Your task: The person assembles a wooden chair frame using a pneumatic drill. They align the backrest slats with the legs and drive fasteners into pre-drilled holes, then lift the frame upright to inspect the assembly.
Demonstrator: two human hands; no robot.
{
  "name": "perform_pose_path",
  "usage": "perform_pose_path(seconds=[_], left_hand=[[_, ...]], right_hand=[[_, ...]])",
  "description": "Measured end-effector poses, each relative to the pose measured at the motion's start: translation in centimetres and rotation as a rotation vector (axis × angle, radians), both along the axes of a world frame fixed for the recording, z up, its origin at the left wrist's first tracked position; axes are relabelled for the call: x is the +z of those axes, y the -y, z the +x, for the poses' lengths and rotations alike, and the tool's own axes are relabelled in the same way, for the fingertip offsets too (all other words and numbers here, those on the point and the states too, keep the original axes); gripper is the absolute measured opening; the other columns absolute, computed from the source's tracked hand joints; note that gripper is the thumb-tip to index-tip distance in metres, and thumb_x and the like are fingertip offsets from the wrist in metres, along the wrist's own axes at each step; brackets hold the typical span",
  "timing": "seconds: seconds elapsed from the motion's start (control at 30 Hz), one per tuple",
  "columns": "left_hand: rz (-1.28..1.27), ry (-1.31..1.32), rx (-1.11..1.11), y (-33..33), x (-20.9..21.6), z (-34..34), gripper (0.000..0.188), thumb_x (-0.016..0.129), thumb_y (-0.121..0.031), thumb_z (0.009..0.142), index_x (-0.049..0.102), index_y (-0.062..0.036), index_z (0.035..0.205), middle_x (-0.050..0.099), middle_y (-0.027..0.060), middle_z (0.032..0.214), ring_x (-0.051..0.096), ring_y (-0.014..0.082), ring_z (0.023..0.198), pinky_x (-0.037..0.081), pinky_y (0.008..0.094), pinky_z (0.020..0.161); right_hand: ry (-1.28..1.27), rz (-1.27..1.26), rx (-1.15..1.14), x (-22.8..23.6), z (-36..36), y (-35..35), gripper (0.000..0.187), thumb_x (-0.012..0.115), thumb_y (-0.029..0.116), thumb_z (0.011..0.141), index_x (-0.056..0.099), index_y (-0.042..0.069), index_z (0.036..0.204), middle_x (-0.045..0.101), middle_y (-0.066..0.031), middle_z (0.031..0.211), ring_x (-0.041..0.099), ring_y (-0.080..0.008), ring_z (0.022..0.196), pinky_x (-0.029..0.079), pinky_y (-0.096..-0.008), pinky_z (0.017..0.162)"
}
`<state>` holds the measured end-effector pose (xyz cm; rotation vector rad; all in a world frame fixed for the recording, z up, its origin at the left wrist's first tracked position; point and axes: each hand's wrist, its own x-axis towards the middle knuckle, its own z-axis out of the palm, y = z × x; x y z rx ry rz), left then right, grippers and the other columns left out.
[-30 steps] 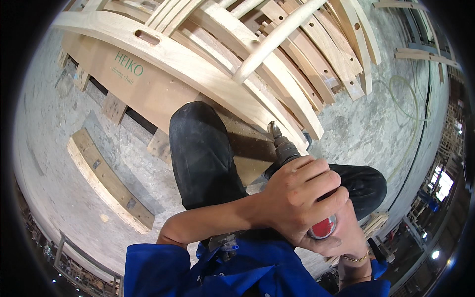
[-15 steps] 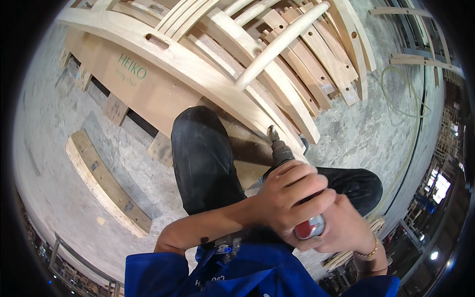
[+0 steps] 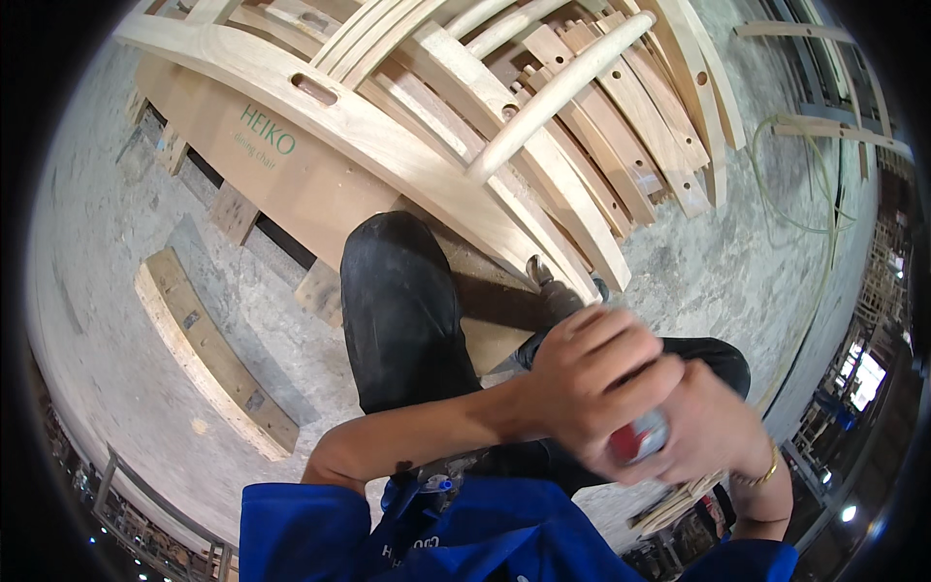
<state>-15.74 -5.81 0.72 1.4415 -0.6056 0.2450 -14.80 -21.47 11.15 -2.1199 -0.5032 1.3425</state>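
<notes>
Both hands grip a drill-like hand tool (image 3: 558, 296) with a dark barrel, a metal tip and a red-and-silver rear end. My left hand (image 3: 603, 373) wraps round it nearer the tip. Beside it, my right hand (image 3: 708, 417) is closed round the rear part, partly hidden and blurred. The tip meets the near end of a pale curved wooden chair frame piece (image 3: 407, 155), which has an oval slot farther along. A round wooden rail (image 3: 562, 97) joins that frame. Whether the tip sits inside a hole I cannot tell.
Several drilled wooden slats (image 3: 606, 126) lie beyond the frame. A cardboard sheet (image 3: 213, 131) lies under it, on pallet wood. A loose wooden block (image 3: 213, 354) rests on the concrete floor at left. A thin hose (image 3: 824, 184) and more frames are at right. My knees flank the tool.
Both hands and the tool's rear end have swung right and slightly up, so the tool leans more. The tip stays at the frame's end. The view has shifted slightly.
</notes>
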Motion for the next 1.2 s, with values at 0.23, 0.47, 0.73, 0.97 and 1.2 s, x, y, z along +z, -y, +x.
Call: perform_pose_path(seconds=[0.23,0.47,0.73,0.97,1.2], left_hand=[[-0.041,0.092,0.007,-1.0,-1.4,-1.4,0.041,0.060,-0.040,0.082,0.060,-0.0019,0.097,0.057,0.0100,0.080,0.058,0.0271,0.070,0.047,0.0365,0.060],[0.059,0.070,0.071,-0.2,-0.7,-1.2,0.051,0.068,-0.044,0.072,0.060,-0.0009,0.097,0.054,0.0112,0.084,0.055,0.0274,0.075,0.044,0.0375,0.067],[0.216,-0.050,0.098,3.7,1.3,0.9,0.058,0.073,-0.048,0.069,0.058,0.0014,0.095,0.044,0.0093,0.078,0.046,0.0254,0.070,0.036,0.0376,0.062],[0.192,0.025,0.114,2.0,0.4,-1.4,0.049,0.069,-0.042,0.074,0.060,0.0006,0.097,0.056,0.0119,0.083,0.055,0.0279,0.071,0.040,0.0375,0.062],[0.051,0.175,0.112,-0.3,-1.4,-2.4,0.045,0.059,-0.045,0.080,0.059,-0.0031,0.095,0.058,0.0100,0.081,0.059,0.0265,0.070,0.047,0.0361,0.062]], right_hand=[[0.145,0.055,0.001,-0.5,-1.6,-2.4,0.047,0.077,0.034,0.070,0.061,0.010,0.107,0.062,-0.0167,0.095,0.068,-0.0283,0.073,0.058,-0.0354,0.061],[0.089,-0.014,0.135,0.0,0.4,-1.0,0.047,0.077,0.030,0.065,0.062,0.010,0.104,0.063,-0.0161,0.091,0.067,-0.0328,0.075,0.056,-0.0382,0.065],[0.109,0.084,0.064,-1.7,3.1,5.2,0.057,0.084,0.025,0.050,0.062,0.008,0.100,0.064,-0.0155,0.086,0.063,-0.0383,0.075,0.053,-0.0397,0.066],[0.152,0.025,0.205,-1.1,1.3,2.4,0.051,0.085,0.031,0.050,0.067,0.010,0.093,0.065,-0.0108,0.086,0.065,-0.0330,0.076,0.053,-0.0375,0.068],[0.008,-0.099,0.292,0.0,-0.2,-1.6,0.053,0.076,0.024,0.062,0.061,0.009,0.111,0.056,-0.0188,0.102,0.066,-0.0292,0.079,0.058,-0.0375,0.061]])
